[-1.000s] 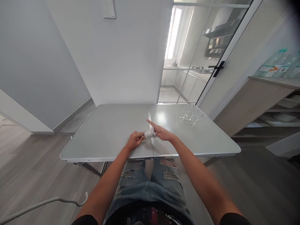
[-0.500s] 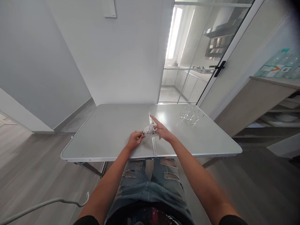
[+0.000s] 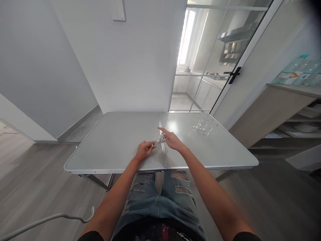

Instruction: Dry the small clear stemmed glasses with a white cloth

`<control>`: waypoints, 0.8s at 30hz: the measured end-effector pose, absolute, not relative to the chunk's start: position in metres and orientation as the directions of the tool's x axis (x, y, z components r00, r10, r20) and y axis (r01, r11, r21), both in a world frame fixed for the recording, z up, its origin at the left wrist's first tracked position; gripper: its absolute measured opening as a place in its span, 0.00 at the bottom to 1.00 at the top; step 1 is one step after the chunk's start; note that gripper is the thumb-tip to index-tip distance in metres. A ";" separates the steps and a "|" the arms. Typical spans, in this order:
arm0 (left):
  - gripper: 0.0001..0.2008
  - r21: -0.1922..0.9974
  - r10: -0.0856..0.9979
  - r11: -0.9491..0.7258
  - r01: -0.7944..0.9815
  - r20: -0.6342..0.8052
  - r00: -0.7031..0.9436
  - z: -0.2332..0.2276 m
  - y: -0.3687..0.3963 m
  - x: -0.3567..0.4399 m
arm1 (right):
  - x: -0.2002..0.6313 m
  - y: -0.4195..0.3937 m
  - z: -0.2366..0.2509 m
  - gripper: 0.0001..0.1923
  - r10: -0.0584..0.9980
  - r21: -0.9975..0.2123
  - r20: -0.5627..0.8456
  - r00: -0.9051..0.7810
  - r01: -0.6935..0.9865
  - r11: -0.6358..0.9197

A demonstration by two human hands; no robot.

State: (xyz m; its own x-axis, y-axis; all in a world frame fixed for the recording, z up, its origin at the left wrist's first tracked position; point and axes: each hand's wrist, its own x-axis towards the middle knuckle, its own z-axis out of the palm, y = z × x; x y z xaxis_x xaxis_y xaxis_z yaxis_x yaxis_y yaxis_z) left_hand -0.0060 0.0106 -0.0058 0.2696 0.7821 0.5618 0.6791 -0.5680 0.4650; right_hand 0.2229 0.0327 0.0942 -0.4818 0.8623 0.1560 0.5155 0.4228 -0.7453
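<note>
Between my hands, just above the table's middle seam, is a small crumpled white and see-through piece [image 3: 160, 138]; its exact kind is too small to tell. My left hand [image 3: 144, 150] pinches its left end, where something shiny shows at the fingertips. On the other end, my right hand [image 3: 173, 140] is closed with thumb and curled fingers, while its index finger stretches out to the upper left. Part of the piece is hidden by the right fingers.
A pale folding table [image 3: 120, 140] with a metal rim lies before me. Tangled clear, glinting material [image 3: 203, 124] rests at its back right. Behind are a wall and a glass door [image 3: 200, 60]. Bottles [image 3: 293, 72] stand on a shelf unit [image 3: 271, 107] at right.
My right index finger has swung slightly left and down. The white piece looks narrower and more bunched between the hands. My left hand stays almost in place.
</note>
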 end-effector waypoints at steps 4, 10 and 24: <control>0.13 0.452 0.771 -0.573 0.683 0.581 0.262 0.003 0.009 -0.005 | 0.219 0.032 0.093 0.47 0.837 -0.896 0.153 -0.525 0.282 0.341; 0.10 0.431 0.741 -0.620 0.655 0.597 0.308 0.016 -0.001 0.002 | 0.241 0.033 0.108 0.43 0.710 -0.701 0.139 -0.691 0.438 0.563; 0.19 0.625 0.817 -0.549 0.556 0.542 0.198 0.021 -0.006 0.014 | 0.236 0.025 0.119 0.44 0.741 -0.836 0.185 -0.645 0.294 0.464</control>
State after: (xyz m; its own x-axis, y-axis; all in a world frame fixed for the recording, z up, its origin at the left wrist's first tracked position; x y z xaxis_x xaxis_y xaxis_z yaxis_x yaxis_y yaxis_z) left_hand 0.0138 -0.0062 0.0211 0.1977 0.8169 0.5418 0.5557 -0.5487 0.6246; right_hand 0.2361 0.0252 0.1190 -0.6451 0.7414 0.1846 0.2941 0.4640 -0.8356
